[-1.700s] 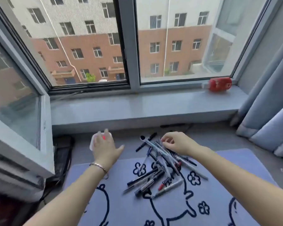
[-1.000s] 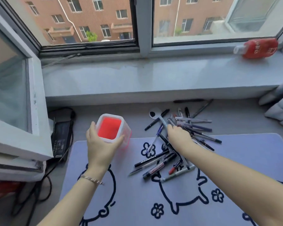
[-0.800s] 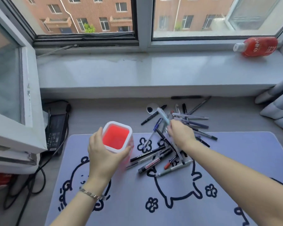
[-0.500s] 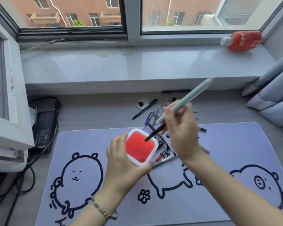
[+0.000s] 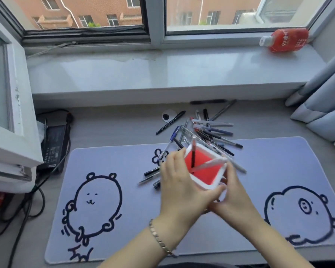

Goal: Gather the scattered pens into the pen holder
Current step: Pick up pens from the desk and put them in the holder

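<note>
One red pen holder (image 5: pixel 203 172), two pens inside, clasped by left hand (image 5: pixel 179 187) and right hand (image 5: pixel 233 198); pen pile (image 5: pixel 207 132) just behind.

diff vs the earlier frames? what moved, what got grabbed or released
The left hand took the pen holder from beside the pile, brought it nearer and holds it tilted. The right hand picked pens from the pile; a pale pen and a dark pen now sit inside. The red bottle stayed on the sill.
</note>
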